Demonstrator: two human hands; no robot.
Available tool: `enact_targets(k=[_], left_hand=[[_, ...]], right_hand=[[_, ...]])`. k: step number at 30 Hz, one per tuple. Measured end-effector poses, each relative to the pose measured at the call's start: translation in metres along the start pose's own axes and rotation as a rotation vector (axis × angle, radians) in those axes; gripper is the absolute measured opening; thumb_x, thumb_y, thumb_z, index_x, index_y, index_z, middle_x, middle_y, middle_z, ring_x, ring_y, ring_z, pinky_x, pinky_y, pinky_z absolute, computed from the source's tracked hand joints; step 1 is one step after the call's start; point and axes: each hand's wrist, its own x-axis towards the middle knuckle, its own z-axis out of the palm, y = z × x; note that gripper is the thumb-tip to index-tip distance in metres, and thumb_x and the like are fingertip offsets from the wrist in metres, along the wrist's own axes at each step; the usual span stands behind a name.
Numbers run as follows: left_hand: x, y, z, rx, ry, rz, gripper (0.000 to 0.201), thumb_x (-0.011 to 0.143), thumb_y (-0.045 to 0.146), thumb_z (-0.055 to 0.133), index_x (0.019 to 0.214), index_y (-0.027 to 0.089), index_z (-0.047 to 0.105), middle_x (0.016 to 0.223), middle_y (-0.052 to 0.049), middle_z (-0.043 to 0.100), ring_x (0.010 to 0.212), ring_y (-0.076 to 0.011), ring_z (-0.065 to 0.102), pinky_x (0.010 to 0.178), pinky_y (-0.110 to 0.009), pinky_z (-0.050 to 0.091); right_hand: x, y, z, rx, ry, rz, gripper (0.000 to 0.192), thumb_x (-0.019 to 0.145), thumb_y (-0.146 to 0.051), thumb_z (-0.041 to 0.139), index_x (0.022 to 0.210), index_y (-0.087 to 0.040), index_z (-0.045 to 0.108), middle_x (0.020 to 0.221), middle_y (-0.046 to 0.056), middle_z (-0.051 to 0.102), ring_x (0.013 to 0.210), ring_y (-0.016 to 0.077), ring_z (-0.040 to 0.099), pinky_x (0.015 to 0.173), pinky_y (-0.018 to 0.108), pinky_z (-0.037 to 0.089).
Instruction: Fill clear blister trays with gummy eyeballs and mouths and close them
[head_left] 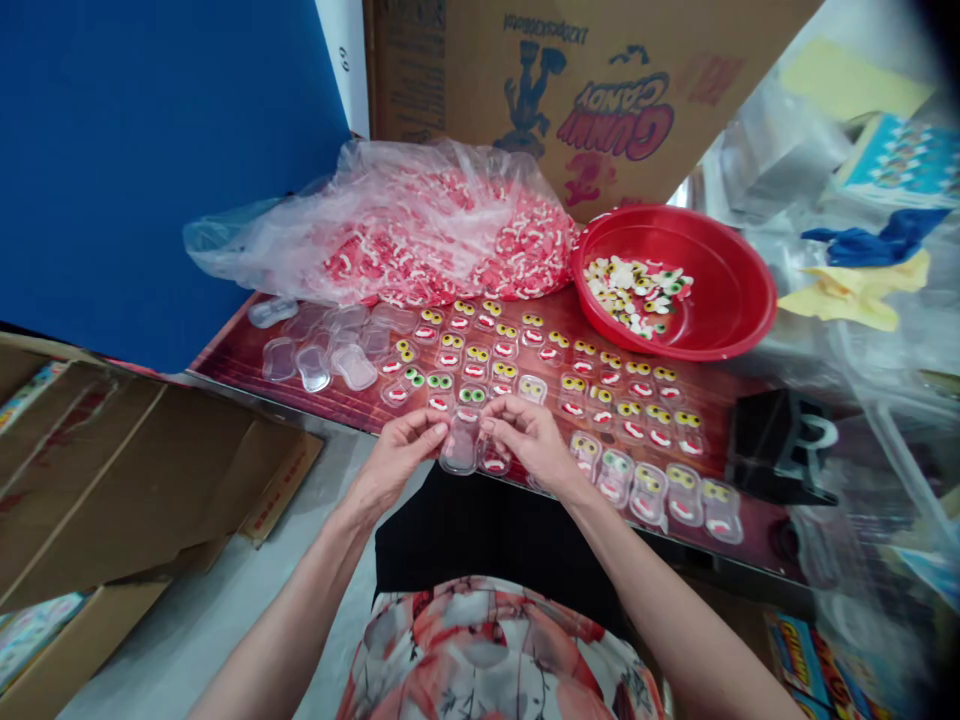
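My floral skirt (495,650) fills the bottom of the view, and above it my 2 forearms reach to the near edge of the bench (247,365). My left hand (394,455) and my right hand (532,440) meet there, fingertips pinched together on 1 clear plastic shell (459,450), which I hold upright between them just over the bench's near edge. Beyond it, rows of filled shells (600,400) with gummy eyes and red mouths cover the middle of the bench and run toward its right end. Empty shells (315,350) lie toward the left end. At the far edge sits a clear bag of red-and-white gummies (420,230), and beside it, at the far right, a red bowl (720,300) holding eye gummies (634,290). A cardboard candy box (570,90) stands behind.
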Motion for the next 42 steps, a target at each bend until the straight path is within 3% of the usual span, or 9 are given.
enact_targets(k=[4,7,11,14,19,22,25,33,42], left_hand=[[0.0,-0.012,-0.002,0.018,0.035,-0.002,0.036,0.071,0.044,0.08,0.083,0.014,0.065,0.065,0.004,0.055,0.057,-0.0065,0.048,0.059,-0.019,0.041],[0.008,-0.021,-0.001,0.144,0.111,0.046,0.03,0.079,0.04,0.071,0.089,0.014,0.064,0.067,0.003,0.057,0.058,-0.0083,0.05,0.059,-0.021,0.043],[0.023,-0.025,0.0,0.596,0.223,0.272,0.024,0.09,0.028,0.055,0.108,0.016,0.066,0.089,-0.005,0.068,0.081,-0.0171,0.062,0.079,-0.031,0.05],[0.033,-0.021,0.003,1.065,0.257,0.438,0.028,0.093,0.024,0.052,0.114,0.017,0.069,0.108,-0.011,0.065,0.105,-0.0244,0.057,0.098,-0.039,0.043],[0.04,-0.021,0.009,1.454,0.226,0.388,0.036,0.093,0.034,0.055,0.125,0.023,0.067,0.114,-0.013,0.056,0.109,-0.0303,0.048,0.094,-0.043,0.042],[0.038,-0.025,0.008,1.513,0.242,0.323,0.037,0.094,0.037,0.054,0.128,0.027,0.066,0.117,-0.013,0.052,0.11,-0.0319,0.046,0.089,-0.044,0.042],[0.036,-0.026,0.005,1.51,0.275,0.298,0.037,0.095,0.039,0.05,0.128,0.031,0.066,0.116,-0.013,0.052,0.107,-0.0316,0.046,0.088,-0.045,0.041],[0.041,-0.018,0.006,1.524,0.294,0.302,0.038,0.096,0.036,0.048,0.129,0.03,0.065,0.117,-0.014,0.05,0.11,-0.0329,0.044,0.09,-0.047,0.041],[0.044,-0.022,0.006,1.599,0.22,0.237,0.043,0.098,0.035,0.044,0.14,0.043,0.054,0.124,-0.014,0.046,0.113,-0.0346,0.043,0.087,-0.049,0.041]], right_hand=[[0.003,0.01,0.006,0.057,-0.008,0.07,0.026,0.079,-0.042,0.07,0.081,-0.02,0.057,0.054,-0.008,0.049,0.042,0.0069,0.039,0.043,0.02,0.035],[0.01,0.019,0.006,-0.053,0.032,0.117,0.022,0.076,-0.038,0.068,0.08,-0.02,0.055,0.054,-0.008,0.05,0.04,0.0071,0.041,0.04,0.02,0.036],[0.026,0.03,-0.003,-0.202,0.128,0.111,0.02,0.076,-0.031,0.061,0.093,-0.022,0.056,0.061,-0.007,0.054,0.042,0.0094,0.048,0.042,0.02,0.041],[0.038,0.03,-0.01,-0.407,0.236,0.075,0.019,0.08,-0.025,0.053,0.098,-0.021,0.058,0.063,-0.005,0.056,0.046,0.0122,0.053,0.048,0.023,0.044],[0.046,0.017,-0.005,-0.871,0.249,-0.032,0.025,0.085,-0.017,0.047,0.102,-0.019,0.065,0.078,0.004,0.067,0.073,0.0195,0.063,0.072,0.03,0.048],[0.045,0.011,0.005,-1.083,0.254,-0.016,0.027,0.088,-0.015,0.045,0.105,-0.015,0.067,0.1,0.012,0.068,0.088,0.023,0.064,0.08,0.033,0.047],[0.044,0.006,0.013,-1.202,0.244,0.045,0.03,0.09,-0.014,0.044,0.11,-0.014,0.066,0.11,0.016,0.063,0.095,0.025,0.062,0.081,0.034,0.047],[0.049,0.002,0.015,-1.204,0.212,0.05,0.032,0.094,-0.019,0.045,0.117,-0.018,0.067,0.106,0.013,0.062,0.096,0.0249,0.062,0.081,0.033,0.046],[0.06,-0.001,0.012,-1.313,0.18,0.102,0.029,0.096,-0.023,0.044,0.106,-0.02,0.071,0.103,0.013,0.067,0.086,0.0249,0.065,0.071,0.032,0.045]])
